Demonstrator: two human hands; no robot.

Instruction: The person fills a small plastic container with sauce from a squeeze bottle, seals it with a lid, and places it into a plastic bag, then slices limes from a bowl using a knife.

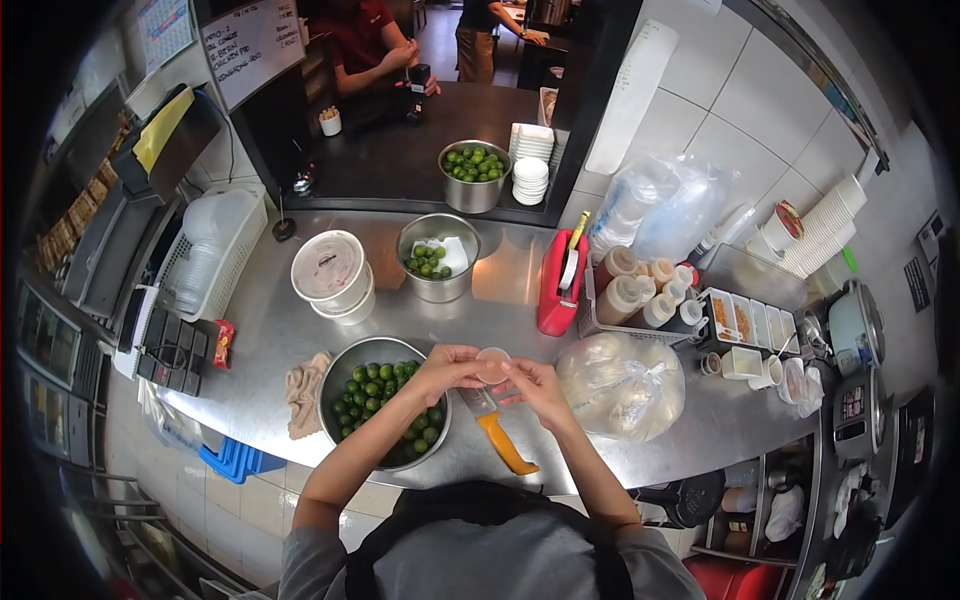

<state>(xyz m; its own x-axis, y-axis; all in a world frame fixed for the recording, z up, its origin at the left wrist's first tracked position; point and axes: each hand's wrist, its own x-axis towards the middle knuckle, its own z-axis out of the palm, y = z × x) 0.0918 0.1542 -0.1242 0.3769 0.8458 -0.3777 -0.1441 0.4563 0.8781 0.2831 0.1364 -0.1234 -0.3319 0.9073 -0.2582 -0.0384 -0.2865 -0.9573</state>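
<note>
Both hands meet above the steel counter, holding a small clear round cup between them. My left hand grips its left side and my right hand its right side. Just below lies a knife with an orange handle, its blade partly under my hands. To the left, a large steel bowl of green limes sits partly behind my left forearm. Farther back stands a smaller steel bowl with several limes and white paper. A clear bag with pale contents rests right of my right hand.
A white tub, a beige cloth and a red tape dispenser stand on the counter. Sauce bottles and condiment trays are at right. Another lime pot is on the ledge. Two people are beyond the opening.
</note>
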